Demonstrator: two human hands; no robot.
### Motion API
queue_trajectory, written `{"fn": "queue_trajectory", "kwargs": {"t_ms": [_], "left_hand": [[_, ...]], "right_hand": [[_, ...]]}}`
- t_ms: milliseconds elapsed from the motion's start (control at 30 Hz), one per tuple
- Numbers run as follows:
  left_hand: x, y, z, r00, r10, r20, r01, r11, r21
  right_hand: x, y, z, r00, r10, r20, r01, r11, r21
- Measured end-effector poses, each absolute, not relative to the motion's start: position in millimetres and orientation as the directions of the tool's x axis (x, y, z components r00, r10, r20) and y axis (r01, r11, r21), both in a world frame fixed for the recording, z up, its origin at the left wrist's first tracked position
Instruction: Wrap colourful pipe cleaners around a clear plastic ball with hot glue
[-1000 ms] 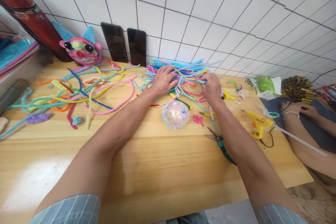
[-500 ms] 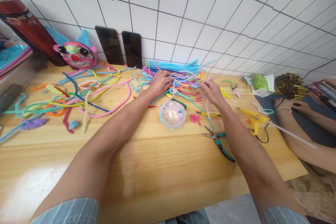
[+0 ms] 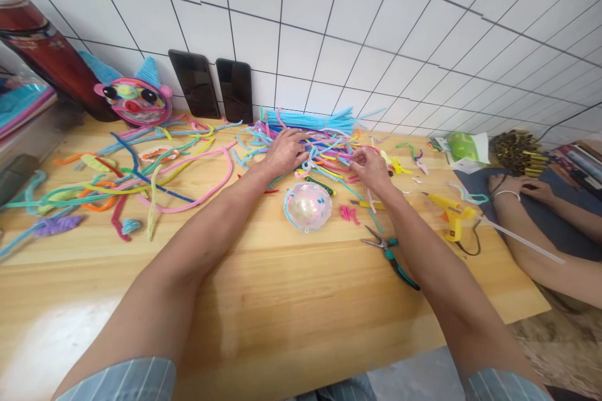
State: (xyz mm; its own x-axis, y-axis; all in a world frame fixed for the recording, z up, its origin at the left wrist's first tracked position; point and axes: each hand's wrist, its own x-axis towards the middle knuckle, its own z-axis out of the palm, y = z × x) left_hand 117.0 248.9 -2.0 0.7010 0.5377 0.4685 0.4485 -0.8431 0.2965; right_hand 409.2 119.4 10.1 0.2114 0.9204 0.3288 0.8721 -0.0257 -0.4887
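Note:
A pile of colourful pipe cleaners (image 3: 324,145) lies by the wall. My left hand (image 3: 286,153) rests palm down across its left side, fingers stretched over the strands. At the pile's right end, my right hand (image 3: 370,168) has thumb and fingertips closed together on a pipe cleaner; its exact strand is hard to separate from the others. Nearer to me sits a clear round plastic shell (image 3: 308,207) with a blue-edged rim and coloured specks. Behind it lies a dark green tool (image 3: 320,185), partly hidden. A pink coiled piece (image 3: 348,213) is right of the shell.
Pliers (image 3: 388,254) and a yellow glue gun (image 3: 454,213) lie at right, near another person's hands (image 3: 512,187). Loose pipe cleaners (image 3: 164,188) spread leftward. A decorated face figure (image 3: 136,100), two phones (image 3: 195,84) and a red flask (image 3: 51,56) stand at the back.
My right hand has shifted slightly left, further in over the pile's right end. My left hand stays on the pile, almost unmoved.

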Motion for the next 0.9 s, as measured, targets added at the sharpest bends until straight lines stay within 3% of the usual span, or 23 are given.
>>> {"fn": "queue_trajectory", "kwargs": {"t_ms": [267, 900], "left_hand": [[116, 247, 3, 0.718, 0.540, 0.439, 0.445, -0.841, 0.307], [116, 256, 0, 0.677, 0.618, 0.399, 0.515, -0.786, 0.343]], "right_hand": [[403, 117, 9, 0.141, 0.918, 0.372, 0.922, 0.015, -0.386], [429, 119, 28, 0.331, 0.897, 0.294, 0.895, -0.200, -0.399]]}}
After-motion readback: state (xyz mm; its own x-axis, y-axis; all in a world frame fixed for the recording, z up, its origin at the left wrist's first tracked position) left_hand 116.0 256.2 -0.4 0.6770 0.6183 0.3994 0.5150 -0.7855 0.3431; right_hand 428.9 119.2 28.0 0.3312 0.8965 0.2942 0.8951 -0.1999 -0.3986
